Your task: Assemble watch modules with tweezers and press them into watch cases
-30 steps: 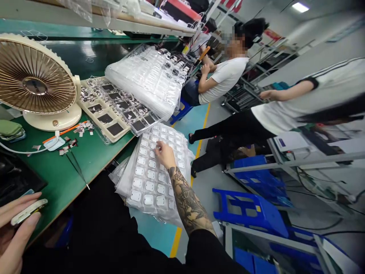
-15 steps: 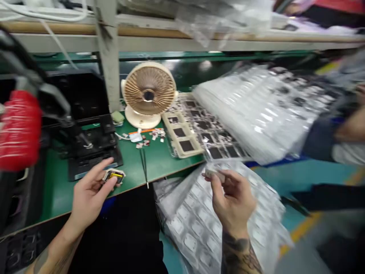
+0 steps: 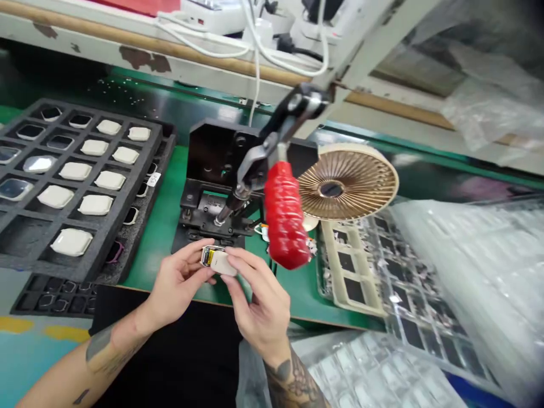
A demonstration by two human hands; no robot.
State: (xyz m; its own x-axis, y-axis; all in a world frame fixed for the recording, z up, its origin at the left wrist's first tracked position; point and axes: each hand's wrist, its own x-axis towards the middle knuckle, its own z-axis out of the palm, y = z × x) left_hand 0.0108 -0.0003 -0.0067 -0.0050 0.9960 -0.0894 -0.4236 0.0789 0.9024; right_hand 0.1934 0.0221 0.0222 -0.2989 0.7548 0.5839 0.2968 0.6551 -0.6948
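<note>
My left hand (image 3: pixel 181 280) is closed on a small watch case (image 3: pixel 207 256) whose open side shows a yellow part and dark electronics. Between the fingers of my right hand (image 3: pixel 259 300) is a pale cream back cover (image 3: pixel 223 263) with a row of tiny dark dots. The cover overlaps the right part of the case, touching it or very near; whether it is seated I cannot tell. Both hands are over the bench's front edge, just before a black toggle press (image 3: pixel 216 218) with a red handle (image 3: pixel 287 218).
At left, a dark foam tray (image 3: pixel 140 226) of watch parts lies under another foam tray (image 3: pixel 97 226) with cream covers. A fan (image 3: pixel 348 181) stands behind the press. To the right are a cream compartment tray (image 3: pixel 338 283), clear trays (image 3: pixel 408 306) and plastic-wrapped stacks (image 3: pixel 467 272).
The view has swung left, bringing the foam trays into sight. My hands, apart before, have come together, and the cover in my right hand is now at the case in my left.
</note>
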